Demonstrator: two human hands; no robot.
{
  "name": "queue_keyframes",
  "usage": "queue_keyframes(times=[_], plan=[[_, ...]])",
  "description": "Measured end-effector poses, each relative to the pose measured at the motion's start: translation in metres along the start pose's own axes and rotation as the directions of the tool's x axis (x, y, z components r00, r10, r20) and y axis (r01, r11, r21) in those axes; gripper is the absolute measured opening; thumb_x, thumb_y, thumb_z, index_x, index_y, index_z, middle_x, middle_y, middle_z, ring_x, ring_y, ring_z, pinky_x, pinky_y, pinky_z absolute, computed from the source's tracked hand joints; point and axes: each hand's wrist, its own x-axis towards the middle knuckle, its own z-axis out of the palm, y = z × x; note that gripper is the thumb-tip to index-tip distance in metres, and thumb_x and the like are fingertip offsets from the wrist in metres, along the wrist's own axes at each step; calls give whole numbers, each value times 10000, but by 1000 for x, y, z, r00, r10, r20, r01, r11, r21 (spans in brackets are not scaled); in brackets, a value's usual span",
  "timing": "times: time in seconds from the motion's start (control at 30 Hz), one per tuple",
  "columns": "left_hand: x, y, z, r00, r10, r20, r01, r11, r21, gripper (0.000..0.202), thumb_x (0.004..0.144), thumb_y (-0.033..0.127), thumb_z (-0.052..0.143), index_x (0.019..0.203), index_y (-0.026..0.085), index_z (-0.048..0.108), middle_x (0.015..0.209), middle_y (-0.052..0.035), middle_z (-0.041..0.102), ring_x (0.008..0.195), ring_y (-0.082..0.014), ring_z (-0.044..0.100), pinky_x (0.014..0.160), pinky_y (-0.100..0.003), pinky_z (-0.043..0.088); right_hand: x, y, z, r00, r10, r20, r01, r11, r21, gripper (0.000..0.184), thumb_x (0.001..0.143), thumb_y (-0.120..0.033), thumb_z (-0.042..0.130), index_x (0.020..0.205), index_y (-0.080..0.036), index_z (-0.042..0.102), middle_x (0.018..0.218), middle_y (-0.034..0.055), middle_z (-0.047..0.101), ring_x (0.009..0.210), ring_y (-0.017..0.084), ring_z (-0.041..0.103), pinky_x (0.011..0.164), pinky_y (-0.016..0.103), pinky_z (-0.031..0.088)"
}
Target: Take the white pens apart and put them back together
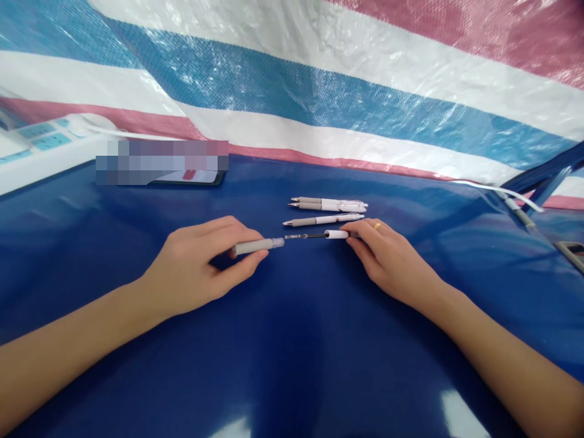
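Observation:
My left hand (201, 267) is closed on a grey pen grip section (257, 246) with a clear tip, held just above the blue table cover (292, 353). My right hand (387, 258), with a ring on one finger, pinches the white upper barrel (336, 234) of the same pen. A thin dark refill (305, 236) sticks out of the barrel toward the grip section; the two halves are a small gap apart. Three assembled white and grey pens (326, 210) lie side by side just beyond my hands.
A phone (191, 176) lies at the back left of the table, partly blurred. A white power strip (41, 137) sits at the far left. A striped plastic sheet (319, 91) hangs behind. A white cable (502, 191) runs along the right edge.

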Motion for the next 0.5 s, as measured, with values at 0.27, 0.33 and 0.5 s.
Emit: queue_keyframes(times=[0.27,0.33,0.5], plan=[[-9,-5,3,968,208,137,-197,976,-90,173,861,186,615,1027,230,638,1128,-46,629,767,-101,658,659,-200,536,-2,-6,0,999,-14,40,11,997,74,191,978,-173,404,1127,-204,520,1059,82,635,989,238,578,885,413,477],[-11,-5,4,963,223,152,-209,973,-99,188,865,186,609,1045,232,639,1158,-54,626,798,-112,665,697,-212,548,-2,-8,0,999,-15,44,11,996,87,195,978,-171,409,1136,-199,520,1061,81,635,996,233,572,894,410,474],[-12,-6,5,961,225,158,-207,971,-122,186,877,191,591,1048,233,649,1149,-60,638,807,-123,675,717,-219,559,-3,-10,0,999,-33,43,29,995,101,191,983,-181,411,1136,-204,523,1058,80,638,1000,230,570,902,414,472]])
